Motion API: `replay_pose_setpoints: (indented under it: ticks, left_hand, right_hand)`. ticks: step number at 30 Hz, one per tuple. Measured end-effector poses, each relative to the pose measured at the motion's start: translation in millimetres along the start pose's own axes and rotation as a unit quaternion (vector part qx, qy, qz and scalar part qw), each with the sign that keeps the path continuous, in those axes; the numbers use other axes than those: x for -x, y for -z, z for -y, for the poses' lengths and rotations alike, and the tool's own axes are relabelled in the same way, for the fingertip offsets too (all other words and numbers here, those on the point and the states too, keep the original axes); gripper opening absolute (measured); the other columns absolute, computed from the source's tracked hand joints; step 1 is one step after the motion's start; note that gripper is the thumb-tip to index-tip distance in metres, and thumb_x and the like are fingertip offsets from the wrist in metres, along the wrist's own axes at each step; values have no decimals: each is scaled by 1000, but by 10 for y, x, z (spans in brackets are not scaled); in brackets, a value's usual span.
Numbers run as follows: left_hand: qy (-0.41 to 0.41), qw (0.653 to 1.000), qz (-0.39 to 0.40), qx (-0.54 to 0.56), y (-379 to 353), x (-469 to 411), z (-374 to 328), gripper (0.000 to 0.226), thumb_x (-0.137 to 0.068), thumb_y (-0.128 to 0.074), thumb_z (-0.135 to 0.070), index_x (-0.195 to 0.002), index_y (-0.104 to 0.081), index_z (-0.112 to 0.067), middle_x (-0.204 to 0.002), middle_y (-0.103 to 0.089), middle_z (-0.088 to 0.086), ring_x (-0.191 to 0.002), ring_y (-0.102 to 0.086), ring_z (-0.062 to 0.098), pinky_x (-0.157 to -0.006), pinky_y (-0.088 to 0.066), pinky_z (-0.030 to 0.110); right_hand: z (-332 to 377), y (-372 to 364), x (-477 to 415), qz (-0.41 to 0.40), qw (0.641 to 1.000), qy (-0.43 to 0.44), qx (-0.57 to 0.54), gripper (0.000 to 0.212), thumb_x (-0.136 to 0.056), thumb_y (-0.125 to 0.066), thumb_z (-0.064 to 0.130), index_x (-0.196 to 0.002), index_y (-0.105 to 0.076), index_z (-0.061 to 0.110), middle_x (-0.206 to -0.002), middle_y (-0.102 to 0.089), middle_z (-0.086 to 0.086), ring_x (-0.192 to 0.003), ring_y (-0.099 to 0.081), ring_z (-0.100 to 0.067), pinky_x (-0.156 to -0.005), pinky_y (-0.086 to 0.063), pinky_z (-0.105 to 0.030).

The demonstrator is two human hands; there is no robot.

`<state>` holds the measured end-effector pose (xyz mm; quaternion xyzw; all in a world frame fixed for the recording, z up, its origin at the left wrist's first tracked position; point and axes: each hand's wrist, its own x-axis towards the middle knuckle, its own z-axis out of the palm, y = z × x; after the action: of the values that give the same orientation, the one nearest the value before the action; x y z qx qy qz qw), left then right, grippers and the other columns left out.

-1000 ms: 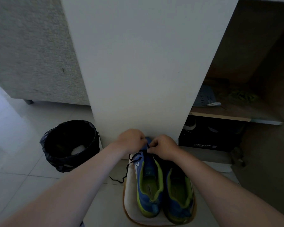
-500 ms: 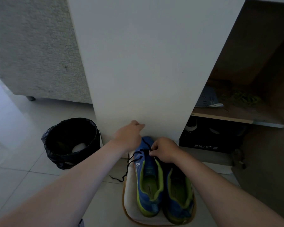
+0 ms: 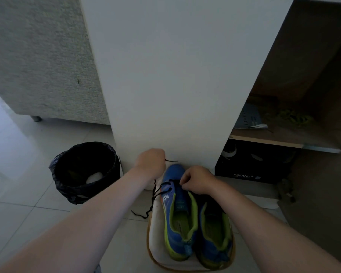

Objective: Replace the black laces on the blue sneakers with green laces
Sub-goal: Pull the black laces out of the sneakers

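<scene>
Two blue sneakers with yellow-green lining sit side by side on one white mat (image 3: 156,245) at the lower centre of the frame. The left sneaker (image 3: 178,223) and the right sneaker (image 3: 215,235) touch along their inner sides. Both point the same way: toes up the frame toward the white panel (image 3: 165,75), heels toward the bottom edge, so each long axis runs almost straight up and down, leaning slightly left at the toe. One black lace (image 3: 155,192) is in plain sight. It is threaded only across the toe end of the left sneaker, and its loose length trails off the shoe's left side onto the floor tiles. The right sneaker's lacing is too dark to make out. Two hands work at it. The left hand (image 3: 151,162), raised just above and left of the toe, is curled tight on one end of the lace, whose tip pokes out to the right of the fist. The right hand (image 3: 197,180) rests on the front of the left sneaker, with its fingers bent down and pinching the lace where it crosses the eyelets. One bin (image 3: 85,172) lined with a black bag stands at the left centre. At the right, one shelf (image 3: 283,143) carries a tangle of green laces (image 3: 289,118), whose number I cannot tell, and one booklet (image 3: 248,118). One black box (image 3: 252,166) sits below the shelf.
</scene>
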<state>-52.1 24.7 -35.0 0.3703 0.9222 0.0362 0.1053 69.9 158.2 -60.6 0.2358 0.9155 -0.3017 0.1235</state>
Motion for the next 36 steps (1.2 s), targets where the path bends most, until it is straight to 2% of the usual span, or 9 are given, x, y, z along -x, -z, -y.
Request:
replay_pose_setpoints:
  ticks: [4,9,12,14,19,26,28,31,36]
  left_hand:
    - [61,994,48,-72,46,35,145,17,-94,-46,-10,-80,-56,-14,-104,-65,6,-82,-57,22,-68,-45,29]
    - [-21,991,126,-48,-118,55,108,44,-93,-49,-16,-136,-52,-19,-137,-41,10,-128,-40,31,-101,-43,40]
    - [-80,983,143,80,-135,53,-48,13,-88,-55,-25,-92,-65,-17,-100,-56,5,-92,-55,22,-77,-49,35]
    - [-93,974,160,128,-159,75,-131,27,-78,-63,-40,-64,-48,-22,-68,-50,-2,-62,-47,15,-56,-37,29]
    - [-70,971,200,112,-217,119,-131,27,-71,-71,-35,-76,-60,-12,-70,-57,0,-64,-53,17,-57,-40,30]
    - [-59,968,199,140,-233,134,-71,37,-85,-66,-29,-121,-62,-22,-120,-60,0,-104,-59,18,-86,-51,30]
    - [-70,970,195,130,-232,134,-104,31,-86,-63,-27,-116,-67,-19,-117,-64,2,-105,-60,19,-87,-51,30]
    - [-76,974,184,104,-255,110,-151,17,-85,-60,-23,-88,-68,-8,-87,-65,9,-75,-57,19,-62,-44,28]
    - [-54,980,167,95,-268,103,-170,16,-81,-60,-18,-67,-57,-10,-64,-52,4,-62,-48,18,-51,-33,27]
  right_hand:
    - [55,-48,20,-15,997,44,53,34,-84,-64,5,-110,-73,24,-118,-68,7,-104,-62,-11,-82,-46,-20]
    - [96,-129,23,-18,991,74,108,31,-87,-63,16,-114,-74,26,-121,-67,6,-106,-64,-15,-89,-55,-32]
    - [97,-167,14,-31,988,92,121,19,-86,-66,21,-101,-77,25,-106,-70,3,-96,-66,-19,-76,-55,-33]
    - [99,-168,13,-40,984,102,138,11,-87,-66,20,-88,-76,26,-95,-69,1,-91,-66,-23,-67,-50,-31]
    - [81,-156,-11,-60,977,94,181,14,-94,-63,24,-102,-74,26,-114,-64,-4,-99,-63,-26,-74,-49,-34]
    - [-77,-11,-21,-114,979,-25,166,23,-96,-55,24,-112,-67,15,-122,-61,-7,-109,-59,-27,-88,-45,-33]
    - [-49,-21,-6,-89,985,-10,146,26,-93,-55,19,-118,-63,17,-126,-56,-6,-113,-56,-27,-90,-44,-33]
    - [32,-30,9,-51,993,46,101,40,-87,-56,14,-126,-59,25,-129,-51,-3,-115,-55,-26,-91,-47,-34]
    - [117,-52,32,-26,984,78,160,14,-81,-62,28,-82,-73,21,-90,-63,-1,-81,-62,-24,-64,-51,-32]
